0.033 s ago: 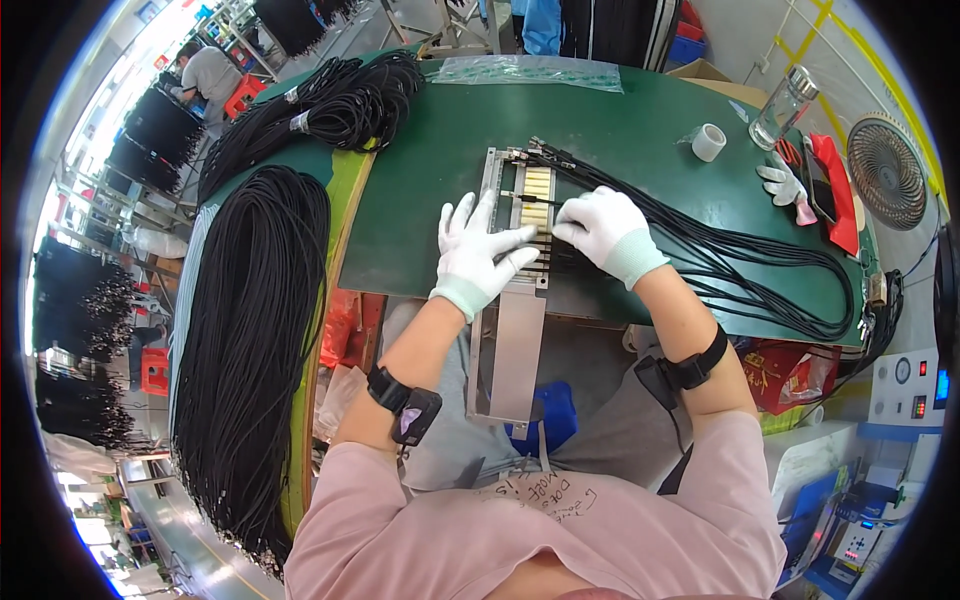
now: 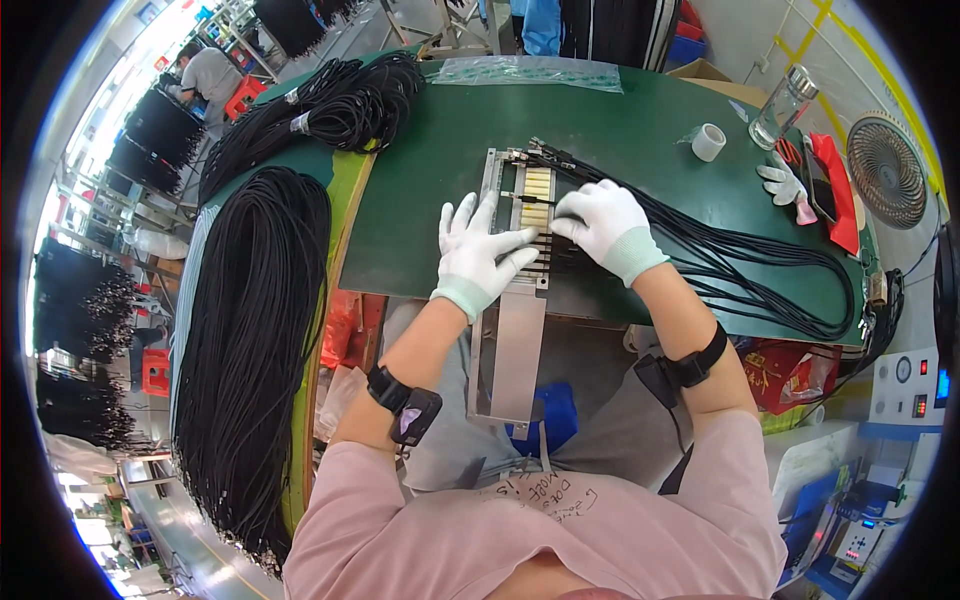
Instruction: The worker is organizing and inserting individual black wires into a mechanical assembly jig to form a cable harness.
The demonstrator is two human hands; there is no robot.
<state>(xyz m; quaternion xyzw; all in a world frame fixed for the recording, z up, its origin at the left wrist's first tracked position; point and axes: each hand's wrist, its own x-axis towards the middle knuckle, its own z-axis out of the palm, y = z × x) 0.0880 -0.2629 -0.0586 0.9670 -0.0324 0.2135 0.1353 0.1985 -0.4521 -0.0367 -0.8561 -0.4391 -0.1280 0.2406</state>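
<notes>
A long metal fixture (image 2: 518, 340) with a row of pale yellow slots (image 2: 536, 185) lies across the table's near edge and juts out over my lap. My left hand (image 2: 472, 250), in a white glove, has its fingers spread. Its index finger and thumb reach onto the fixture's slots and hold nothing that I can see. At the fixture's right side, my gloved right hand (image 2: 605, 222) has its fingers bent together at a black cable, whose end lies across the slots. The fingertips partly hide the grip. Several black cables (image 2: 700, 235) run from the fixture's far end under and past this hand.
Bundles of black cable (image 2: 250, 350) lie on the left, with more coiled cable (image 2: 340, 110) behind. On the green table (image 2: 450, 130) are a plastic bag (image 2: 530, 72), a white tape roll (image 2: 708, 143), a glass bottle (image 2: 784, 108) and a spare glove (image 2: 783, 186). A fan (image 2: 886, 170) stands right.
My right hand has shifted very slightly up and to the left along the fixture's side. My left hand and the fixture look the same.
</notes>
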